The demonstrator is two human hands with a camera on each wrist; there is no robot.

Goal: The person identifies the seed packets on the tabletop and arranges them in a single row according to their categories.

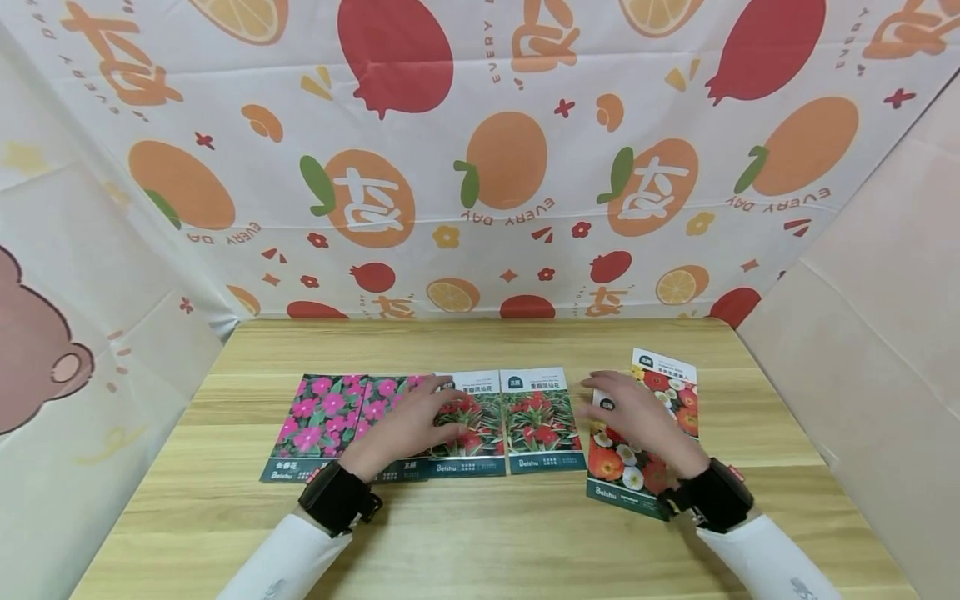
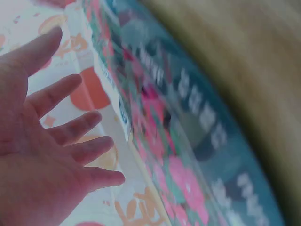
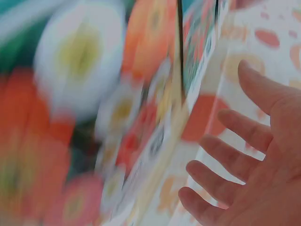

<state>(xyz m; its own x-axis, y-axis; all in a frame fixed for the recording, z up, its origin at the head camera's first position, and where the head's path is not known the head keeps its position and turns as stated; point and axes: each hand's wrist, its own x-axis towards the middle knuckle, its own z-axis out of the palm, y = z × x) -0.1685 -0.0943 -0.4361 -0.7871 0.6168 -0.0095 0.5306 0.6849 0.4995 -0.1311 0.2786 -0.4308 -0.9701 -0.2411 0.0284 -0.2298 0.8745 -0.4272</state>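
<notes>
Seed packets lie in a row on the table. My left hand [image 1: 412, 421] is over the second pink-flower packet [image 1: 378, 404] and the left edge of a red-flower packet [image 1: 483, 429]. Its fingers are spread and hold nothing in the left wrist view. Another pink-flower packet [image 1: 322, 412] is at the row's left end, and a second red-flower packet [image 1: 542, 425] is right of centre. Over two overlapping poppy packets, one in front [image 1: 611, 467] and one behind [image 1: 686, 387], is my right hand [image 1: 637, 412]. The right wrist view shows those fingers apart, with nothing gripped. Each hand partly hides the packets beneath it.
The light wooden table [image 1: 480, 533] ends at a fruit-printed cloth [image 1: 510, 250] hanging behind it. Pale printed sheets hang at the left [image 1: 112, 292] and right [image 1: 862, 333]. Dark devices are strapped to both wrists.
</notes>
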